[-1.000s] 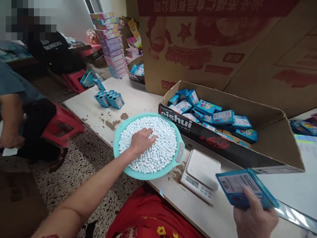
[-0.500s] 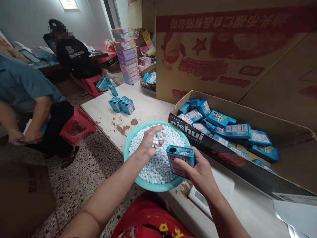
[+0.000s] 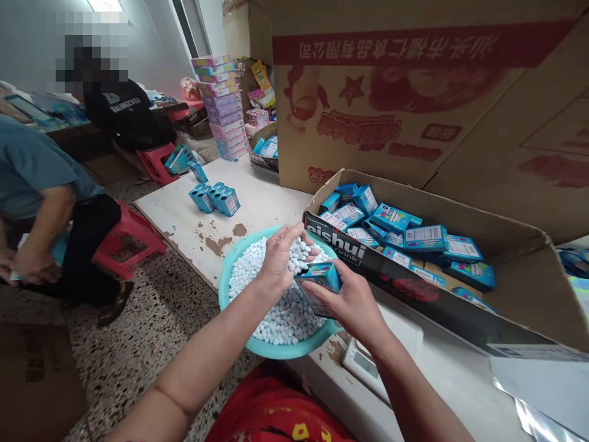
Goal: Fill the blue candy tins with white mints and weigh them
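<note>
- Here's the blue box, tilted over the right part of the basin, its dark hole turned up toward ten o'clock; whether it touches the sweets beneath, I can't tell.
- Right hand at three o'clock of the box: clamped firmly round it, thumb across the near face, fingers mostly hidden behind.
- Left hand at ten o'clock: loosely cupped round white pieces, fingertips right beside that hole!
- And here's the danger: the handful looks far wider than the opening, so pieces could jam at the hole or spill over the edge.
- Let the box tip further and the hole could slide off line; squeeze too hard and its thin-looking walls could buckle.
- Below sits the teal basin, heaped with more pieces, a handy catch for most strays.
- A spill toward five o'clock, though, could reach the scale, partly hidden by the right forearm.
- Farther out, the long carton of blue boxes lies toward three o'clock, and more boxes stand on the desk toward eleven.
</note>
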Available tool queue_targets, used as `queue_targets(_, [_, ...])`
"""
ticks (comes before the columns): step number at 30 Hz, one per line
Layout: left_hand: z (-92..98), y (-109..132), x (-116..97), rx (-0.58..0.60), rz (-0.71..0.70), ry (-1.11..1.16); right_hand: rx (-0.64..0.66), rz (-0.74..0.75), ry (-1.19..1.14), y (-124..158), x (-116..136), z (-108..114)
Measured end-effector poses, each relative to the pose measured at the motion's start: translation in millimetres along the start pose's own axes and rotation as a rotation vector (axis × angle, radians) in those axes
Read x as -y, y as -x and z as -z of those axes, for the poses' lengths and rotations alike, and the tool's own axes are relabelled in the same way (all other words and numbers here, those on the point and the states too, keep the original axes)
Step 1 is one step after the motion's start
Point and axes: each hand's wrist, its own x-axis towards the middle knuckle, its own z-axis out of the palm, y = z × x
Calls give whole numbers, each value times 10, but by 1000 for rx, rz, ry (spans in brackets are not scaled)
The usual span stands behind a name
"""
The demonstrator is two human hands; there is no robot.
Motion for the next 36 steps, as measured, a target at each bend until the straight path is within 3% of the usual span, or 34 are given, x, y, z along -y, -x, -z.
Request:
queue_targets(13, [-28,-21,0,44,-58,-58,-49,-34,3,-93,-29,11])
queue_targets(21, [37,-89,62,17,-83,-62,-132,16,-279,-53,-110,-100])
queue_targets(31, [-39,25,-10,135,-107,-195,-104,137,-19,11,-1,-78])
queue_targets(36, [-32,47,0,104,-148,-171,-154,112,-100,46,-15,-111])
